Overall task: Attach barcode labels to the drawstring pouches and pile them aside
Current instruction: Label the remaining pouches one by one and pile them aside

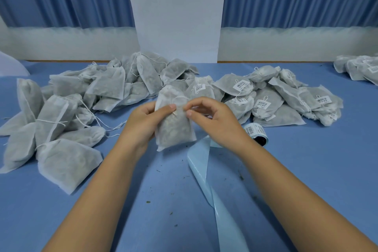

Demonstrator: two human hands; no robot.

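Two heaps of pouches flank our hands on the blue table (306,170): the unlabelled heap (81,96) out to the left of our left hand (143,120), and the labelled heap (276,96) beyond and right of our right hand (212,118). Between them we hold one drawstring pouch (173,129) upright. The left hand is curled round its left edge with the thumb on its face, and the right hand pinches at its upper face. Whether a label sits under those fingertips, we cannot tell. A pale backing strip (202,161) trails toward us under the right wrist, and the label roll (257,132) lies just right of it. We judge that the lumpy filling and loose cord could crease a label or catch under it. Labels on the right heap show barcodes, but their print is too small to read.
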